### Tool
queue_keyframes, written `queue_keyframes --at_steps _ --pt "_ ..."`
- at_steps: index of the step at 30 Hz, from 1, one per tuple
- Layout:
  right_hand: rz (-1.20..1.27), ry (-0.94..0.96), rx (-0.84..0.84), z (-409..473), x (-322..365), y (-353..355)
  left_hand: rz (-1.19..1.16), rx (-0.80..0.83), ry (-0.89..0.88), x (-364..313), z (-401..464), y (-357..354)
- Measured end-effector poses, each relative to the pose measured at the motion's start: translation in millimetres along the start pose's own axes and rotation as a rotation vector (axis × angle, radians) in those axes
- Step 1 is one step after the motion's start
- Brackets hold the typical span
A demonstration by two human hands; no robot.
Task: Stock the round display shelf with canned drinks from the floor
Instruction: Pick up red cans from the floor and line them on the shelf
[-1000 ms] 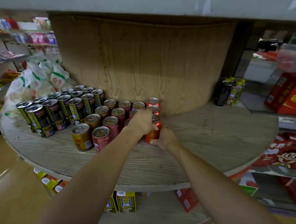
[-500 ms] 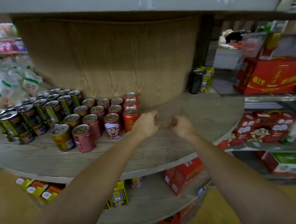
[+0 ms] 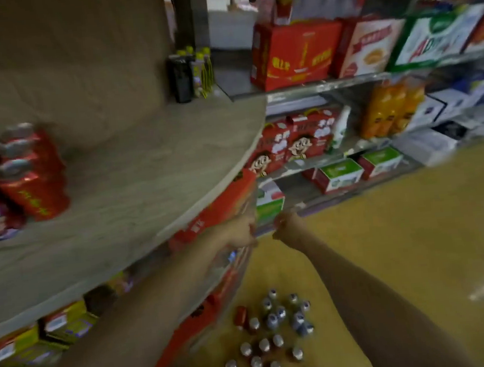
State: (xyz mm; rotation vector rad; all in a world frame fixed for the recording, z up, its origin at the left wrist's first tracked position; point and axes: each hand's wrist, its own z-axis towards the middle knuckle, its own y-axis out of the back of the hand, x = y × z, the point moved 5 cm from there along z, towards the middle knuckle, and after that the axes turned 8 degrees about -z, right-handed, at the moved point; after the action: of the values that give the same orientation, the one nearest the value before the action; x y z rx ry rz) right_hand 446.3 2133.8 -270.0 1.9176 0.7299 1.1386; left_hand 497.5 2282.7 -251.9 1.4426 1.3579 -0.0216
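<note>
Hovering beyond the round shelf (image 3: 145, 175), left hand (image 3: 241, 232) and right hand (image 3: 287, 226) (both blurred) are clenched, empty.

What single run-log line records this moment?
phase: between cans | left hand: empty | right hand: empty | cans on floor: waiting | round shelf: partly stocked

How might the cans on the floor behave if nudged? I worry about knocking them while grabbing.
The cans on the floor stand upright, packed close, so a nudge probably topples neighbours too. One red can seems to lie on its side; being round, it would likely roll on the smooth yellow floor.
</note>
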Motion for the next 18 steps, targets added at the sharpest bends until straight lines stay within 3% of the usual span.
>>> queue_keyframes --at_steps 9,12,16,18 --pt "0.102 -0.083 0.268 6.6 -125.1 -142.6 -0.199 -0.005 0.338 78.0 32.6 -148.6" --pt "0.11 -0.09 0.347 0.5 -170.5 -190.4 -0.272 0.009 0.532 112.4 43.9 -207.0" --pt "0.147 -0.124 0.432 -0.7 -230.7 -252.5 -0.307 0.08 0.624 154.9 65.1 -292.6" --pt "0.14 -0.151 0.463 1.8 -259.8 -287.7 -0.334 0.021 0.661 167.6 72.2 -329.2"
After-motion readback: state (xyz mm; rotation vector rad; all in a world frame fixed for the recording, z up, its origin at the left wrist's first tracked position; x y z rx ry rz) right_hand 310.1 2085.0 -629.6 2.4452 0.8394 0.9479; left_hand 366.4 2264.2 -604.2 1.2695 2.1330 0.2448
